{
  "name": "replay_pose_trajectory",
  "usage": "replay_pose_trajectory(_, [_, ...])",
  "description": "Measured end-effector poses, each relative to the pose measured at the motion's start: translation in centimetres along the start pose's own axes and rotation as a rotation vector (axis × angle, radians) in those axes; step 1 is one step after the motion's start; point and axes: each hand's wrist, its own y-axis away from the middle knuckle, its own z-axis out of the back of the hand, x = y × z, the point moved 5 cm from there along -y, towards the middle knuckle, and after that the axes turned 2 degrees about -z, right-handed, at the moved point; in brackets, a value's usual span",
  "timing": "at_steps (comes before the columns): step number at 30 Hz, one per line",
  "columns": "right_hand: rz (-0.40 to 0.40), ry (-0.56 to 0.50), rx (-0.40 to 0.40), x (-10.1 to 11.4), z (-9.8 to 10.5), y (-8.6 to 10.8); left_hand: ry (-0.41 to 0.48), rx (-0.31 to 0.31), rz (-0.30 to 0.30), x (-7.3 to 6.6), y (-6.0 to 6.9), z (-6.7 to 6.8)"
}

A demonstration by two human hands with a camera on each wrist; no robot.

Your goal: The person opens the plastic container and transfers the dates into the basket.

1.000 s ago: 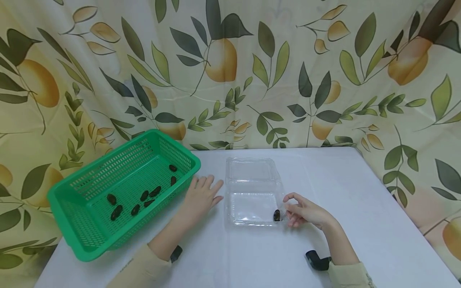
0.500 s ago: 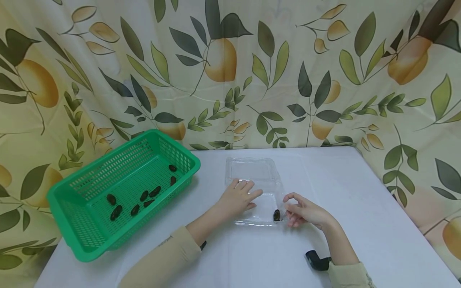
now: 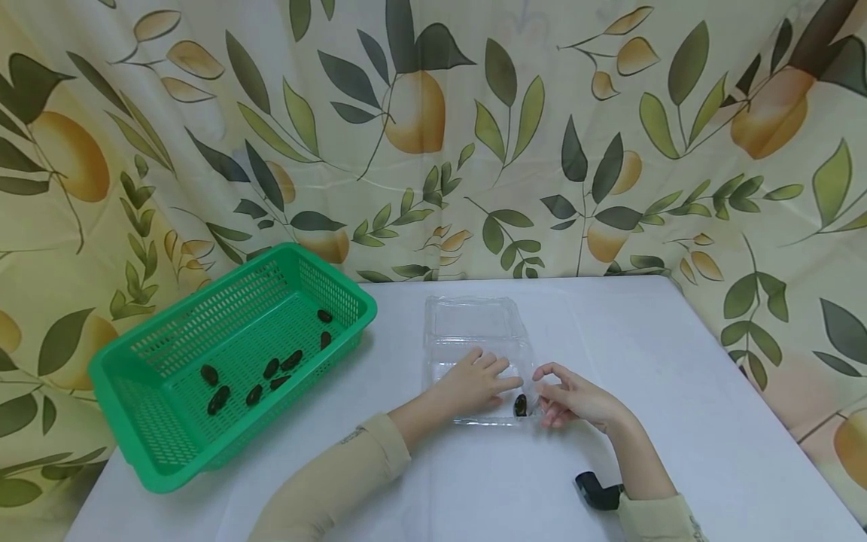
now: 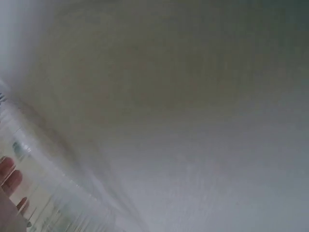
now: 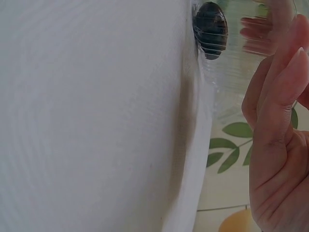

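Observation:
A clear plastic clamshell box (image 3: 474,320) lies with its lid folded back on the white table. In its front right corner stands a dark, glossy oval piece (image 3: 520,405), perhaps a dried date; the right wrist view shows this dark piece (image 5: 211,31) through the wall. My left hand (image 3: 470,384) hovers over the box's tray, its thumb close to the piece; nothing shows in its fingers, though its palm side is hidden from the head view. My right hand (image 3: 579,399) rests beside the box's right wall, fingers loosely bent near the rim. Contact with the rim is unclear.
A green slotted basket (image 3: 298,263) stands at the left, holding several more dark oval pieces (image 3: 218,400). A leaf-and-fruit patterned cloth (image 3: 433,188) hangs behind the table (image 3: 501,489). A black wrist camera (image 3: 597,491) is strapped below the right hand.
My left hand has moved right, from beside the basket to above the box and on toward the dark piece. The right hand, box and basket have stayed where they were.

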Motion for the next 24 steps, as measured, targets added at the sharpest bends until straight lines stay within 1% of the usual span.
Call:
replay_pose_trajectory(4, [0.008, -0.009, 0.009, 0.0, -0.1, -0.1, -0.012, 0.014, -0.043, -0.5, -0.1, -0.5])
replay_pose_trajectory(7, [0.01, -0.012, 0.011, 0.1, -0.1, -0.1, -0.029, 0.025, -0.065, -0.6, -0.2, -0.8])
replay_pose_trajectory(12, [0.005, -0.016, 0.015, 0.1, -0.2, -0.1, -0.013, 0.036, -0.096, -0.7, -0.3, -1.1])
replay_pose_trajectory(16, [0.003, -0.012, 0.016, 0.1, -0.2, -0.1, -0.011, 0.009, -0.125, -0.8, -0.3, -1.0])
replay_pose_trajectory(19, [0.004, -0.008, 0.016, 0.1, -0.2, -0.1, -0.032, -0.031, -0.14, -0.9, -0.3, -0.8])
replay_pose_trajectory(24, [-0.001, -0.009, 0.019, 0.2, -0.2, 0.0, -0.034, -0.062, -0.144, -1.0, -0.3, -0.9])
